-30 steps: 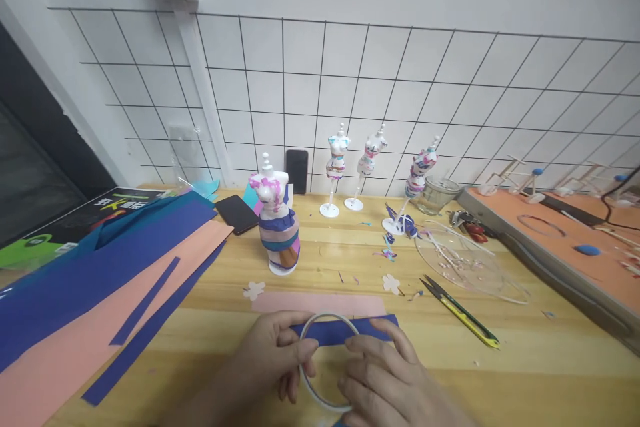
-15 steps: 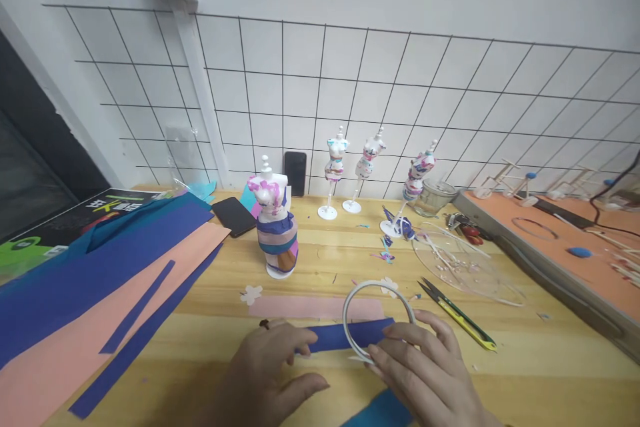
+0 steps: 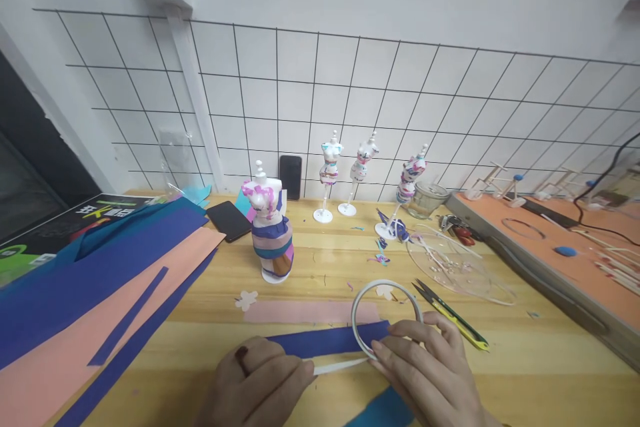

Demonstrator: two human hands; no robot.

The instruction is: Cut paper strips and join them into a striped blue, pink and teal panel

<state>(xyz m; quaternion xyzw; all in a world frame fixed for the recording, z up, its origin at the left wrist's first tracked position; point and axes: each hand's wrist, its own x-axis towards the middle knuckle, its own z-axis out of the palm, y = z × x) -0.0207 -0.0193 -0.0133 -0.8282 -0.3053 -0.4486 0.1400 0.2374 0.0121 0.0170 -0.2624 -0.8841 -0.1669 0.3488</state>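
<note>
Newly pulled out, white tape (image 3: 340, 367) (narrow) links pinching left hand (image 3: 265, 377) with right hand (image 3: 427, 367) gripping its slim roll (image 3: 355, 315)

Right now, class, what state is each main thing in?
Tape roll: upright, held by right hand
Tape end: straight, held by left hand
Snips: blades slightly apart
Phone at wall: upright, screen dark
Large mannequin: standing, lower part wrapped
Small mannequins: standing
Blue strip by hands: flat

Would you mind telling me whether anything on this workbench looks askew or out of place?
Small coloured scraps lie loose on the table near the rightmost mannequin, looking untidy. That mannequin appears to lean right, though lens distortion may exaggerate it. I see no clear damage.
</note>
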